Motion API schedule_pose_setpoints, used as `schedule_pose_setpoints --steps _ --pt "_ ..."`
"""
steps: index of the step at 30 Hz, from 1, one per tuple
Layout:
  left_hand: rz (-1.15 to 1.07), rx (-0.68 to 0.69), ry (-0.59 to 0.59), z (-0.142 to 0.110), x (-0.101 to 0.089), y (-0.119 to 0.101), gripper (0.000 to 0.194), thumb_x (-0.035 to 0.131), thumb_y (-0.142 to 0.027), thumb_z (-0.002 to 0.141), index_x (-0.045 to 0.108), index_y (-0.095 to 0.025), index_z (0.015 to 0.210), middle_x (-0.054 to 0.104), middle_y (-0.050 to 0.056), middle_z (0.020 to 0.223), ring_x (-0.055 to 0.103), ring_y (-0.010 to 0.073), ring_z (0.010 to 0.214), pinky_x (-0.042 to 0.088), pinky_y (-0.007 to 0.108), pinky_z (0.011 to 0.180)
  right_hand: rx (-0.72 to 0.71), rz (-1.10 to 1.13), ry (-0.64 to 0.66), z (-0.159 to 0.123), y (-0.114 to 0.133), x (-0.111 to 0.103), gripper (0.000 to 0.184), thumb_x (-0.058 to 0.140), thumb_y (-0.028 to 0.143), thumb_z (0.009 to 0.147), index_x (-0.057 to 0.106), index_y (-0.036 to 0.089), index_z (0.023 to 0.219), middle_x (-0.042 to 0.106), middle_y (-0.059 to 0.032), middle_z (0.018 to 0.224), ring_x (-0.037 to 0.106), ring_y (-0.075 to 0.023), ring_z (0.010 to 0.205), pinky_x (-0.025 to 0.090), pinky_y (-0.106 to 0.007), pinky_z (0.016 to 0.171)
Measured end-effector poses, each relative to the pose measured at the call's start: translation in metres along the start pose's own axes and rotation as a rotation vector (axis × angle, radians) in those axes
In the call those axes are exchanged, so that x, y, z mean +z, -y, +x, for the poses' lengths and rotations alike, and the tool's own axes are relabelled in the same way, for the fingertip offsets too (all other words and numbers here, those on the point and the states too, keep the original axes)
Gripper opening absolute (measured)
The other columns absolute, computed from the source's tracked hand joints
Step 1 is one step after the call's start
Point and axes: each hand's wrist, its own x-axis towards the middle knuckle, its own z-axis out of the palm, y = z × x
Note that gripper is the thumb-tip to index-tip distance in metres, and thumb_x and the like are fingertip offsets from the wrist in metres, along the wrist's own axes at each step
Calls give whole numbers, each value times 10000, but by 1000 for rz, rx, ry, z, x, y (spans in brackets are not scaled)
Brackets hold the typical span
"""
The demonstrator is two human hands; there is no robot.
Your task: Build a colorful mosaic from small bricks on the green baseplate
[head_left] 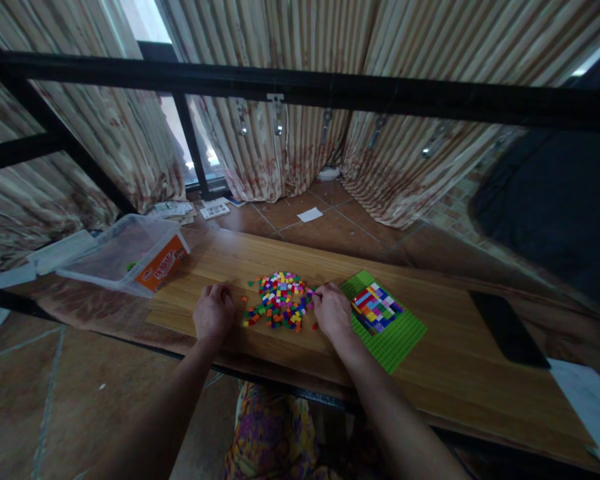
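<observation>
A heap of small coloured bricks (281,300) lies on the wooden table (260,257). My left hand (213,311) rests on the table just left of the heap, its fingers curled under with nothing visible in them. My right hand (333,312) sits at the heap's right edge, fingers pinched on a small brick I can barely make out. Right of that hand lies a green baseplate (397,330) with a patch of coloured bricks (376,307) fixed on its upper part.
A clear plastic box (125,253) with an orange label lies at the table's left end. A black phone (507,328) and a white sheet (590,400) lie at the right. Black frame bars and curtains stand behind; papers lie on the tiled floor.
</observation>
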Motion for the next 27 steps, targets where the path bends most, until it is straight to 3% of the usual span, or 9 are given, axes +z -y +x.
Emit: schedule_pose_setpoints --steps 4,10,13,16,18,20,23,25,27 --pt "-10 -8 13 0 0 0 281 411 -265 874 670 -207 969 617 90 1028 581 200 876 400 293 672 8 110 2 -3 0 -9 141 549 190 856 665 206 778 676 -59 793 614 -181 726 427 -278 680" --pt "-133 -48 -26 3 1 2 275 413 -304 877 656 -202 957 629 80 1023 586 197 895 430 297 732 17 513 38 -34 11 -29 160 523 259 880 677 218 863 714 -28 839 653 -179 754 465 -277 708" --pt "-314 -106 -118 -3 -12 2 298 428 -364 877 639 -178 976 629 74 974 584 172 849 453 289 779 30 661 74 -56 15 -37 178 523 284 881 687 221 909 720 -29 888 664 -180 806 485 -275 741" --pt "-542 -104 -183 -28 -35 -5 355 440 -442 875 603 -175 1042 617 62 974 576 157 847 469 282 794 59 746 124 -76 15 -48 189 528 314 884 692 228 921 720 -30 898 665 -183 831 497 -273 751" --pt "-724 2 -50 -56 -49 -16 356 489 -460 859 590 -196 1074 614 54 998 575 163 907 470 278 810 97 803 163 -87 16 -56 195 541 341 882 697 231 921 721 -31 896 665 -187 841 504 -274 753" --pt "-931 73 251 -86 -57 -31 369 573 -439 825 569 -227 1128 619 48 1019 582 166 933 476 269 801 130 879 211 -97 19 -63 196 564 363 871 702 234 926 722 -33 910 666 -192 862 510 -273 758" --pt "-1132 56 579 -126 -57 -53 385 642 -396 790 573 -251 1140 631 27 923 589 156 853 480 260 746 168 1015 288 -112 27 -71 194 597 377 853 706 234 925 720 -37 924 669 -191 867 518 -267 752" --pt "-1203 25 675 -143 -56 -63 210 616 -389 814 624 -222 940 636 25 856 580 151 820 471 258 742 204 1098 321 -121 30 -74 192 612 378 843 710 227 909 717 -38 892 669 -184 825 518 -263 727" --pt "-1230 -32 683 -152 -60 -71 190 620 -384 811 617 -195 829 618 14 785 557 137 770 453 246 715 243 1158 343 -127 31 -78 191 636 377 823 720 212 870 713 -38 843 660 -173 772 510 -259 699"
